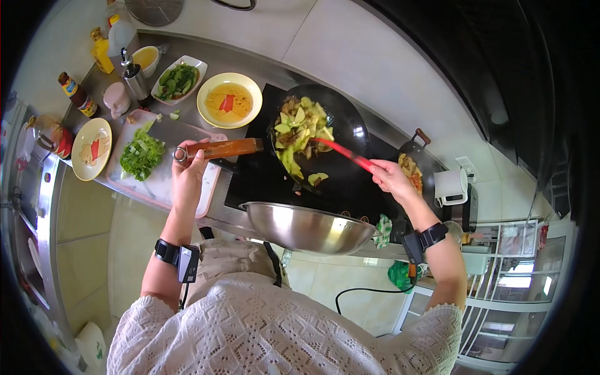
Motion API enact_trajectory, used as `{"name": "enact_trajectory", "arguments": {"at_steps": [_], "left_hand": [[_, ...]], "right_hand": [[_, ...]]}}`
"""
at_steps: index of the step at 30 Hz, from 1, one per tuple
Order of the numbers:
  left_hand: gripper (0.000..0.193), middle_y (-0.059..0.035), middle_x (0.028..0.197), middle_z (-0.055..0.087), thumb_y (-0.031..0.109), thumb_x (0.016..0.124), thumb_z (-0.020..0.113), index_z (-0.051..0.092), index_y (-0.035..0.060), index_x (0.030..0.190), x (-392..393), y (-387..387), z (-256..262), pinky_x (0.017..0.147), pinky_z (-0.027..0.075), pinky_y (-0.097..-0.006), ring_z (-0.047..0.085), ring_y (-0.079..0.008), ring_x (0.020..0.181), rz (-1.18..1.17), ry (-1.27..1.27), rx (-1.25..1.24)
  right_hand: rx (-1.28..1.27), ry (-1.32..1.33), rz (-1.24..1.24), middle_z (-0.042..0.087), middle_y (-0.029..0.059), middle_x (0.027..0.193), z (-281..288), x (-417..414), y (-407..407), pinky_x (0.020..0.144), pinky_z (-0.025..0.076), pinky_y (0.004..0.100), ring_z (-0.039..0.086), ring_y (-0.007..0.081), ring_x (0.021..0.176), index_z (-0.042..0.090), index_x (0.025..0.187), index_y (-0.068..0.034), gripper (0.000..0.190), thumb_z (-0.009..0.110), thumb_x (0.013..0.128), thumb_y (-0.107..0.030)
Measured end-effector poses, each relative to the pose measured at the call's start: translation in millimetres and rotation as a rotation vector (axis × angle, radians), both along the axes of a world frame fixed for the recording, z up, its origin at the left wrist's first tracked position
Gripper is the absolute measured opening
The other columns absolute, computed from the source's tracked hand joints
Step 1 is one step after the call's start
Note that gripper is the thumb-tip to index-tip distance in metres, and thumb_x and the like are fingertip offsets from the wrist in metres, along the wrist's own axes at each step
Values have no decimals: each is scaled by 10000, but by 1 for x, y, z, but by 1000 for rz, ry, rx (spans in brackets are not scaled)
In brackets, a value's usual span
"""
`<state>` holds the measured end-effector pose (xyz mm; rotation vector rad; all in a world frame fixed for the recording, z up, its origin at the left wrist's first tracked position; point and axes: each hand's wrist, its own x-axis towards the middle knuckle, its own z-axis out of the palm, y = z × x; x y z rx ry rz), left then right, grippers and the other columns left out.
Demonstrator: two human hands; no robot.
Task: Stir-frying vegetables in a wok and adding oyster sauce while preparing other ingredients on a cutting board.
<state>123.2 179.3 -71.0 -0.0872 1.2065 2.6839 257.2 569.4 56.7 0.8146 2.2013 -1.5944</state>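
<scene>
My left hand (pixel 189 171) grips the wooden handle (pixel 225 149) of a black wok (pixel 344 122), which is tilted on the dark cooktop (pixel 251 183). My right hand (pixel 391 178) holds a red-handled cooking utensil (pixel 349 156) by its upper end. The utensil's lower end reaches among sliced green vegetable (pixel 304 117) and browned pieces in the wok, so its head is hidden. Most of that food is gathered at the wok's left side, with a few slices lower down. A large stainless steel basin (pixel 309 228) stands at the front edge, between my body and the wok.
On the left, chopped lettuce (pixel 142 152) and a cleaver (pixel 176 131) lie on a cutting board (pixel 206 197). Behind stand a yellow plate of liquid (pixel 229 99), a dish of greens (pixel 179 80) and several bottles (pixel 78 93). A second pan (pixel 412 157) holds food at right.
</scene>
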Motion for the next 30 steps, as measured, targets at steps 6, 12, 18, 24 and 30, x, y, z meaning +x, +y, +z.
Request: {"name": "enact_trajectory", "arguments": {"at_steps": [6, 12, 18, 24, 30], "left_hand": [[172, -165, 1132, 506, -21, 854, 438, 457, 63, 1003, 1, 3, 3, 911, 417, -306, 503, -219, 1041, -13, 28, 22], [176, -163, 1126, 511, -17, 854, 443, 454, 63, 1010, 1, 2, 2, 904, 421, -302, 506, -217, 1036, -9, 25, 16], [175, -160, 1118, 516, -14, 853, 447, 452, 62, 1011, 3, 0, 5, 896, 427, -302, 510, -218, 1029, 5, 29, 5], [174, -161, 1114, 517, -14, 852, 448, 451, 60, 1010, 2, 6, 3, 895, 431, -309, 512, -220, 1027, -30, 30, 16], [176, -163, 1111, 518, -20, 852, 442, 449, 61, 1008, 3, -3, 1, 901, 431, -316, 513, -224, 1026, 10, 7, -13]], "right_hand": [[838, 438, 422, 531, 14, 660, 7, 10, 7, 500, 408, 281, 493, 146, 534, 529, 1104, -54, 309, 558, 803, -117], [1375, 321, 848, 475, 66, 636, 85, 29, -42, 548, 434, 359, 525, 238, 592, 593, 1017, -119, 319, 595, 702, -73], [1472, 310, 1034, 438, 48, 620, 141, 32, -65, 514, 424, 320, 515, 206, 569, 607, 998, -159, 357, 554, 666, -38], [1518, 190, 775, 523, 79, 688, 73, 13, -38, 551, 457, 364, 567, 255, 626, 586, 1010, -154, 308, 560, 712, -81], [1297, 105, 448, 599, 173, 770, 103, 16, -10, 664, 446, 431, 568, 343, 754, 589, 996, -116, 252, 570, 745, -138]]}}
